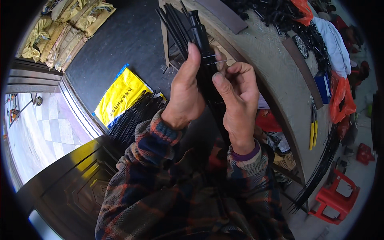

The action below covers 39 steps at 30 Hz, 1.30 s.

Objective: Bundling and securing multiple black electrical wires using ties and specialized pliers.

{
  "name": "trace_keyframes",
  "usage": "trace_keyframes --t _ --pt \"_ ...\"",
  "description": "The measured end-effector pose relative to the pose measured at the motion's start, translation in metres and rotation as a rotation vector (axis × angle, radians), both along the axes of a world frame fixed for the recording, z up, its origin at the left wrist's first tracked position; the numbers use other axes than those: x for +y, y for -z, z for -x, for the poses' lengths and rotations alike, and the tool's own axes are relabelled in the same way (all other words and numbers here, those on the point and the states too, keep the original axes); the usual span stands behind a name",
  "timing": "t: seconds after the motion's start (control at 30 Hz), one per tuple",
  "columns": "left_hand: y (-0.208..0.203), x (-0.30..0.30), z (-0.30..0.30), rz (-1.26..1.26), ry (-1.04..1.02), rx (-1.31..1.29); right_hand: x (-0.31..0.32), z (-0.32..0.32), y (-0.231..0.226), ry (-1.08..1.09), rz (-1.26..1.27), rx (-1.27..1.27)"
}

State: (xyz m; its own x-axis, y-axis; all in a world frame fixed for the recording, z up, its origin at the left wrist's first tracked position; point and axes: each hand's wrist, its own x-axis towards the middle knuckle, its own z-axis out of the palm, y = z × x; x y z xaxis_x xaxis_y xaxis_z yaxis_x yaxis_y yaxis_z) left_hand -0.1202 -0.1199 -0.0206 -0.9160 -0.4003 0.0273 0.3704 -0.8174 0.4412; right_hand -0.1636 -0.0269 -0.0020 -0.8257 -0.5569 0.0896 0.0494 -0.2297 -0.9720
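Note:
Upright in front of me, a bundle of thin black rods (172, 25) rests in my left hand (186, 90), its thumb laid along the side. A thicker black tube with a capped end (199, 34) stands among the rods on the right. Thin pale strands (214, 60) cross the bundle just below that tube. Beside them is my right hand (241, 100), its thumb and fingers bent together against the bundle. Whatever its fingertips pinch is too small to name. The lower part of the bundle runs down between my wrists into shadow.
To the right stands a worktable (276, 76) with black parts (308, 40), yellow-handled pliers (313, 128) and an orange-red bag (343, 100). Long black rods (320, 170) hang over its edge near a red stool (336, 196). At left lie a yellow sack (122, 98), more rods (134, 124) and stacked sacks (68, 32).

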Motion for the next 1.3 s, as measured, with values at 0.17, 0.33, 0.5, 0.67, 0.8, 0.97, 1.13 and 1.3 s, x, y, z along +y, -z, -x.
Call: trace_keyframes --t 0.17,0.33,0.5,0.67,0.8,0.97,1.13,1.3 --pt "0.003 0.003 -0.016 0.117 -0.142 -0.016 -0.002 -0.011 0.004 -0.091 0.047 -0.043" --pt "0.009 0.006 -0.037 0.392 -0.266 -0.130 0.002 -0.028 0.016 -0.167 0.124 -0.197" --pt "0.010 0.021 -0.055 0.503 -0.307 -0.128 0.016 -0.049 0.026 -0.180 0.209 -0.326" --pt "-0.005 0.021 -0.089 1.020 -0.229 -0.187 0.033 -0.075 0.025 -0.126 0.215 -0.212" --pt "-0.014 0.026 -0.121 0.911 -0.127 -0.381 0.041 -0.086 0.024 -0.014 -0.043 0.278" --pt "-0.016 0.042 -0.139 0.977 -0.190 -0.355 0.054 -0.100 0.018 0.030 -0.157 0.502" --pt "-0.013 0.060 -0.138 0.907 -0.255 -0.389 0.067 -0.104 0.014 -0.054 -0.001 0.268" --pt "-0.012 0.077 -0.129 0.930 -0.366 -0.278 0.082 -0.103 0.013 -0.053 0.049 0.316"
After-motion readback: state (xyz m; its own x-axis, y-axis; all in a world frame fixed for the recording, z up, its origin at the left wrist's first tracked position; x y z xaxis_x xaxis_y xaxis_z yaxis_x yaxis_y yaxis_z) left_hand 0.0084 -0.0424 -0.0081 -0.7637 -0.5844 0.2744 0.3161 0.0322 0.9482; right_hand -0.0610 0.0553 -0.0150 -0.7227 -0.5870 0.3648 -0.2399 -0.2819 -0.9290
